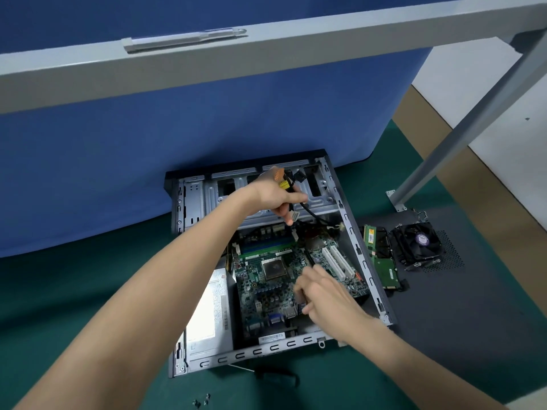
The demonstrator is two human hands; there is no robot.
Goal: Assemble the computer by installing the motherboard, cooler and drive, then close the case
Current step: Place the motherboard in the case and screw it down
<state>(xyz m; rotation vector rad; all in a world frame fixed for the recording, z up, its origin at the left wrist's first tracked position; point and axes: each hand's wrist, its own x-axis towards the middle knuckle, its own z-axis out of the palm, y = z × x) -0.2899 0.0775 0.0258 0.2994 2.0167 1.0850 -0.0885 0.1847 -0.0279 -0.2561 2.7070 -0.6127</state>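
Left hand (275,199) grips black cables (307,210) at the case's (266,349) 12 o'clock.
Right hand (325,294) pinches a thin black tool (309,258) over the motherboard (266,294); cooler (417,242) at 3 o'clock.

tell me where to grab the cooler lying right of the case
I'd take the cooler from above, by two opposite sides of its square frame. It lies fan-up, so its frame edges are exposed and the blades are best left untouched.

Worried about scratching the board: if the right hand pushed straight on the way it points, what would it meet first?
Probably the motherboard itself: the right hand aims its dark tool up and left, towards the memory slots. Depth is unclear.
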